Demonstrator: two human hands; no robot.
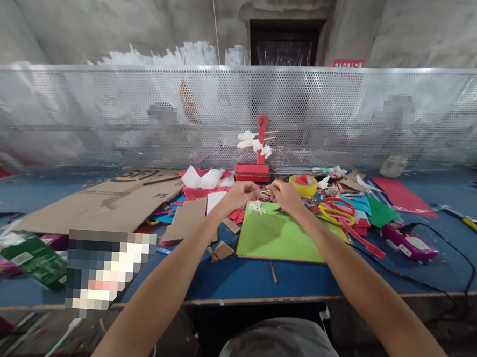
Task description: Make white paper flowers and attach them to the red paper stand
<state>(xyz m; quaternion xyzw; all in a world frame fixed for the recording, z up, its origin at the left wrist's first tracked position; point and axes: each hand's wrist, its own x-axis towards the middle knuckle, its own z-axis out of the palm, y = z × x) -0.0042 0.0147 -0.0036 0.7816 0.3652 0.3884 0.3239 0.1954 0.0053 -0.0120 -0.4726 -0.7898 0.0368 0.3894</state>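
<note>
Both hands are raised over the far edge of a lime-green sheet (283,238). My left hand (241,195) is closed in a pinch, and my right hand (285,195) pinches opposite it, a small gap apart. A thin white piece (264,191) shows between the fingertips; its kind is too small to tell. On the sheet, just below the hands, lie small white sticks with rounded heads (257,206). Behind the hands stands a red hooked post (260,153) on a red box-like base (252,172), with white tufts and thin sticks attached.
Cardboard (112,197) lies left, with red and white paper scraps (206,177) nearby. To the right are a yellow tape roll (307,189), red-and-yellow scissors handles (337,211) and a purple corded device (410,244). A perforated metal panel (210,112) borders the back.
</note>
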